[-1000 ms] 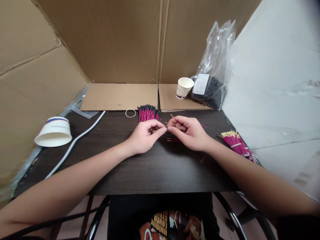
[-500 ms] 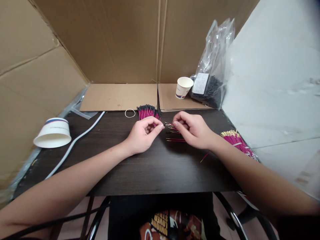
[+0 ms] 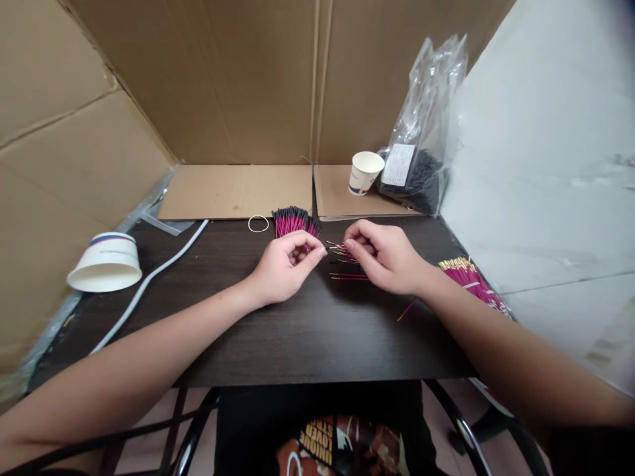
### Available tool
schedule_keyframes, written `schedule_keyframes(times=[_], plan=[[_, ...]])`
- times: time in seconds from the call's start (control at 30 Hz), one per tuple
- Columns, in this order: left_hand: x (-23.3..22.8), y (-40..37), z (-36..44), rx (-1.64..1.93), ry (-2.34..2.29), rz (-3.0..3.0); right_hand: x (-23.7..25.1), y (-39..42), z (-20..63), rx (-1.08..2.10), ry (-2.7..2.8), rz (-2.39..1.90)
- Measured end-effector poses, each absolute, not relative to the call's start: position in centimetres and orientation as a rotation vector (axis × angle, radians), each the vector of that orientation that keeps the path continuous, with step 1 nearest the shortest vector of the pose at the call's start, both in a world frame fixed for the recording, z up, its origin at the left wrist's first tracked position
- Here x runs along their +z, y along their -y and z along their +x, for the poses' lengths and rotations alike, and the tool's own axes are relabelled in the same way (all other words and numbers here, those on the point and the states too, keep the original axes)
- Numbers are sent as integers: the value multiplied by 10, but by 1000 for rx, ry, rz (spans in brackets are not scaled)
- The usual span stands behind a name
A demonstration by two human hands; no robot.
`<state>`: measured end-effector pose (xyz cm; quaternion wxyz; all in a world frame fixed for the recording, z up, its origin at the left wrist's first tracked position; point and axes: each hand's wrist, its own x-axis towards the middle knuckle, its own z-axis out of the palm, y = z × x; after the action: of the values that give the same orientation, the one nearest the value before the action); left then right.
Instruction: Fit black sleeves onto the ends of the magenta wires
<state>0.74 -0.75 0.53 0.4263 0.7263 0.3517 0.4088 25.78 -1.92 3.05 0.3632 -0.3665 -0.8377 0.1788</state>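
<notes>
My left hand (image 3: 291, 266) is closed in a pinch, a tiny black sleeve just showing at its fingertips. Facing it across a small gap, my right hand (image 3: 381, 256) pinches a thin magenta wire (image 3: 338, 244) with a gold terminal pointing left. Below the right fingers, several more such wires (image 3: 350, 277) lie on the dark table (image 3: 307, 344), partly hidden by that hand. Behind my left hand is a bundle of magenta wires with black ends (image 3: 292, 221). One loose wire (image 3: 407, 309) lies under my right wrist.
A bundle of gold-tipped magenta wires (image 3: 466, 277) lies at the right. At the back stand a paper cup (image 3: 366, 173) and a clear bag of black pieces (image 3: 419, 175). Leftward are a tipped paper cup (image 3: 106, 261), a white cable (image 3: 149, 281) and a white ring (image 3: 258, 223).
Almost nothing differs. Both hands keep their pinches, with my right hand shifted very slightly to the right.
</notes>
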Motion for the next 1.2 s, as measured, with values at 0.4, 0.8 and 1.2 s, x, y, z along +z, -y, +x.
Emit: schedule_keyframes(times=[0.4, 0.8, 1.2], plan=[[6, 8, 7, 1035, -881, 1895, 31, 19, 259, 448, 2181, -940], [7, 9, 5, 1020, -884, 2082, 32, 22, 259, 344, 2288, -909], [5, 10, 3, 906, -820, 2222, 28, 23, 257, 377, 2360, -891]])
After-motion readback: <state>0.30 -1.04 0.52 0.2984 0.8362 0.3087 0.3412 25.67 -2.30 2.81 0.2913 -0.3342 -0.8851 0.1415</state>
